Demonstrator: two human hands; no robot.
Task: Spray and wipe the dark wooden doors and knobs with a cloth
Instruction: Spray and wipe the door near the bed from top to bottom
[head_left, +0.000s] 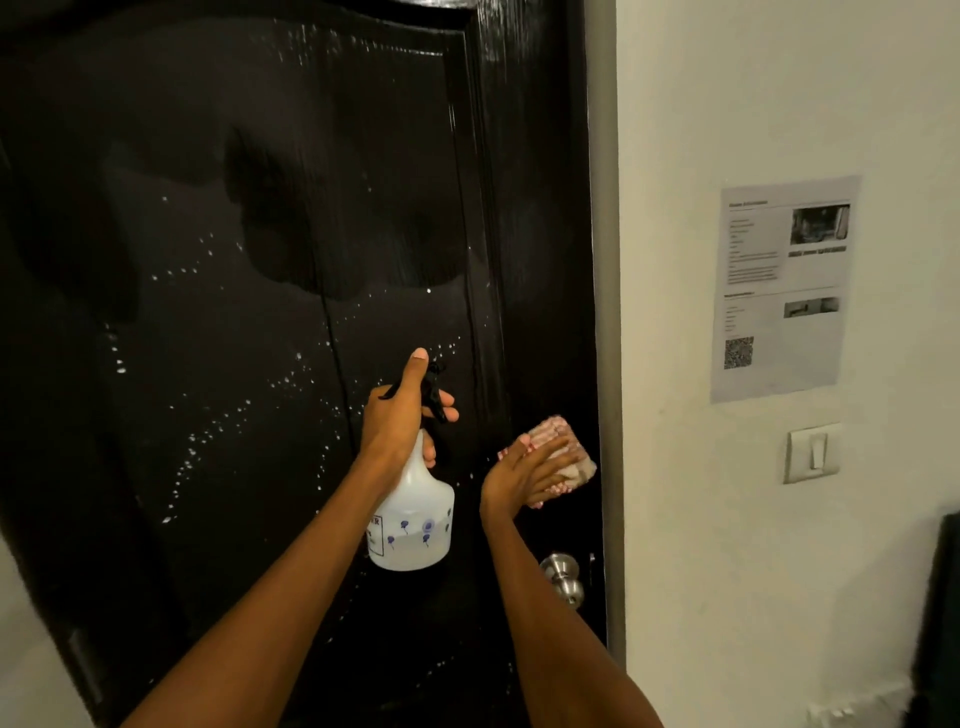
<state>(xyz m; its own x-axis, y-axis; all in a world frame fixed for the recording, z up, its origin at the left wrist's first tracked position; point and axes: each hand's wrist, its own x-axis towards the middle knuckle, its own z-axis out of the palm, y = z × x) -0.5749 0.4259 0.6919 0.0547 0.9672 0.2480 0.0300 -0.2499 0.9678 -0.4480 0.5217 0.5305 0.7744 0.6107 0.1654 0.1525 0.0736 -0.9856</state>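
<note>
Your left hand (400, 410) grips the translucent white plastic spray bottle (413, 519); just right, your right hand (524, 475) presses the folded pink-checked cloth (563, 441) flat-fingered against the glossy dark wooden door (260, 260) edge, above the round steel knob (561, 569).

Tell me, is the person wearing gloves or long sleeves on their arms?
No gloves and no sleeves show. The left hand and right hand are bare, and both forearms are bare as far as the picture reaches. I see no watch, ring or bracelet. The fingernails look short and unpainted.
</note>
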